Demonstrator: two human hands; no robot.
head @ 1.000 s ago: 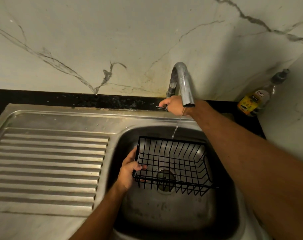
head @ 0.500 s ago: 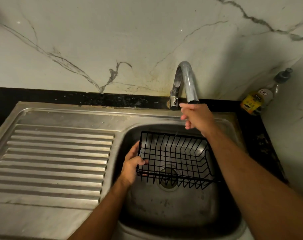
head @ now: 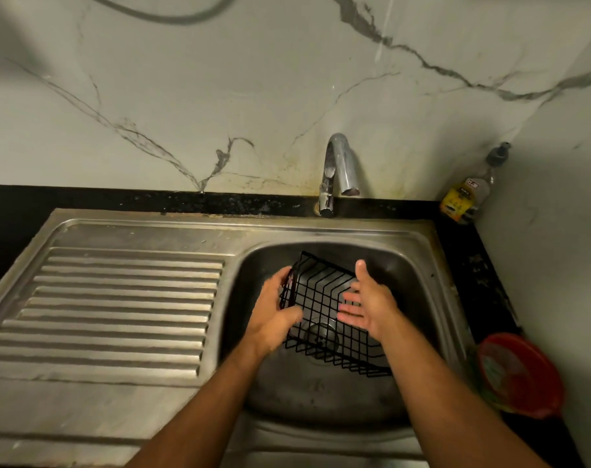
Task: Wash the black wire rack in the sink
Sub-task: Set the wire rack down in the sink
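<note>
The black wire rack (head: 324, 312) is held tilted inside the basin of the steel sink (head: 432, 275), just right of the frame's centre, above the round drain (head: 322, 336), which is seen through its bars. The rack's left end is gripped by the left hand (head: 275, 315) — thumb curled over the near side, fingers wrapped round the far edge. The right hand (head: 368, 304) is seen at the rack's right part with the palm turned leftward, the fingers spread straight and the thumb raised; whether the wire is actually touched by it cannot be told. The ribbed draining board (head: 118, 309) is found at the left of the frame. The chrome tap (head: 338, 170) is set at the sink's back edge, against the marbled wall (head: 186, 96). A soap bottle (head: 466, 194) is lodged in the corner at right — a red bowl (head: 520, 376) is seen lower right.
</note>
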